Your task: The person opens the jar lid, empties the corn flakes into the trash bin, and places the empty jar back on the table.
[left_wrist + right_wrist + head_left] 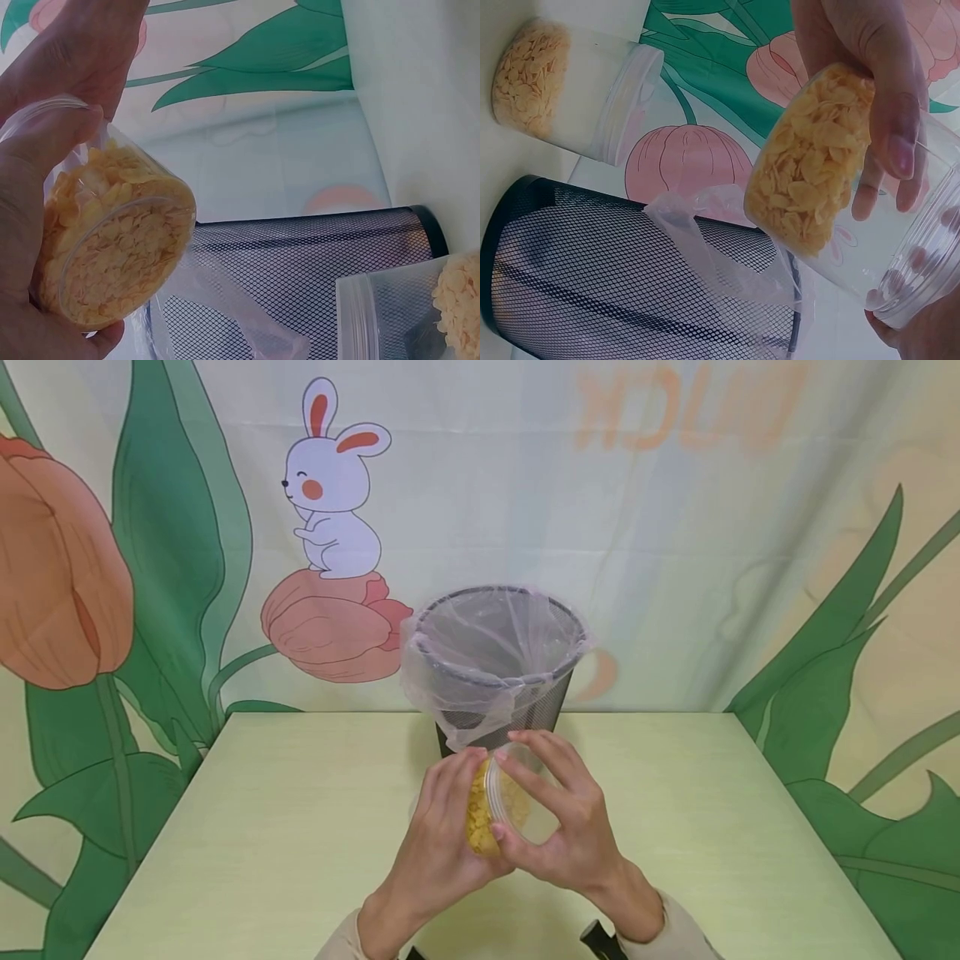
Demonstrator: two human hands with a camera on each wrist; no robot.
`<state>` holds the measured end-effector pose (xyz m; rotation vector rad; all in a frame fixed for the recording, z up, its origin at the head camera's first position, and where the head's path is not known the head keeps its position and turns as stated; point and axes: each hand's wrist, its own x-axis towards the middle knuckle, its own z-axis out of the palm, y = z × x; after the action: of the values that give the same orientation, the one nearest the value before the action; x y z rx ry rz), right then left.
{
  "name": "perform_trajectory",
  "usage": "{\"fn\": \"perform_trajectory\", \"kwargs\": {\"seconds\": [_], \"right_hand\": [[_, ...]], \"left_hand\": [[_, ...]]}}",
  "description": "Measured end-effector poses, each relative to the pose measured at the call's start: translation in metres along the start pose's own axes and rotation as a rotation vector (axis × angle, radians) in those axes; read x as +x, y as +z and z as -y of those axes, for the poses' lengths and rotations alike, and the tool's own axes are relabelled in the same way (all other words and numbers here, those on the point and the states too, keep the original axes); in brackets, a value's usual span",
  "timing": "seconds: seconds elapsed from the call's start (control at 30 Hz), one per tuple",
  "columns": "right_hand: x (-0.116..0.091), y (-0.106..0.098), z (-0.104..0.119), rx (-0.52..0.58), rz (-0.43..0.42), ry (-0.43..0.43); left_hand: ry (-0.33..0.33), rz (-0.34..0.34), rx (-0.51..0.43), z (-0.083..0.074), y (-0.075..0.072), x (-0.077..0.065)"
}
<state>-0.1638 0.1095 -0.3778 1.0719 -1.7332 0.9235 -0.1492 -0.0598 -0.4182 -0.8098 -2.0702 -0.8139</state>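
Note:
My left hand grips a clear jar partly filled with yellow flakes. The jar lies tilted on its side, its lidded end facing right in the head view. Around the clear, ridged lid curl the thumb and fingers of my right hand. In the right wrist view the flakes gather toward the jar's base, and the fingers of my right hand show through the clear lid end. Whether the lid is loose cannot be told. The left wrist view shows the jar's round bottom.
Behind the hands stands a black mesh wastebasket with a translucent pinkish bag folded over its rim. A second clear lidded jar of flakes stands on the pale green table, mostly hidden in the head view. A printed curtain hangs behind.

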Motion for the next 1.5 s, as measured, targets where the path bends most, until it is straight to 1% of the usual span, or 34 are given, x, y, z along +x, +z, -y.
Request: {"fn": "perform_trajectory", "kwargs": {"seconds": [0.5,0.73,0.83,0.9,1.0,1.1,1.17,1.27,1.4,1.5], "right_hand": [[-0.002,-0.002,-0.001,-0.004,0.004,-0.028],[-0.003,-0.002,-0.002,0.0,-0.002,-0.033],[-0.003,-0.002,-0.002,-0.003,-0.004,-0.039],[-0.002,-0.002,-0.003,0.002,-0.005,-0.058],[0.001,-0.004,-0.003,0.029,0.017,-0.115],[0.005,-0.008,-0.004,0.061,0.069,-0.174],[0.008,-0.011,-0.003,0.073,0.107,-0.203],[0.011,-0.017,-0.002,0.097,0.16,-0.248],[0.015,-0.022,0.002,0.14,0.243,-0.302],[0.017,-0.024,0.005,0.162,0.294,-0.326]], "left_hand": [[0.008,0.011,0.003,0.0,-0.001,0.001],[0.024,0.015,0.005,0.001,-0.001,0.002],[0.026,0.023,-0.007,0.002,0.0,0.002],[0.019,0.037,-0.034,0.003,0.0,0.002],[-0.006,0.069,-0.106,0.005,-0.002,0.002],[-0.04,0.113,-0.187,0.006,-0.005,0.001],[-0.052,0.148,-0.223,0.006,-0.007,0.001],[-0.079,0.239,-0.289,0.006,-0.013,0.001],[-0.131,0.378,-0.419,0.009,-0.021,0.0],[-0.144,0.441,-0.502,0.012,-0.025,0.001]]}}
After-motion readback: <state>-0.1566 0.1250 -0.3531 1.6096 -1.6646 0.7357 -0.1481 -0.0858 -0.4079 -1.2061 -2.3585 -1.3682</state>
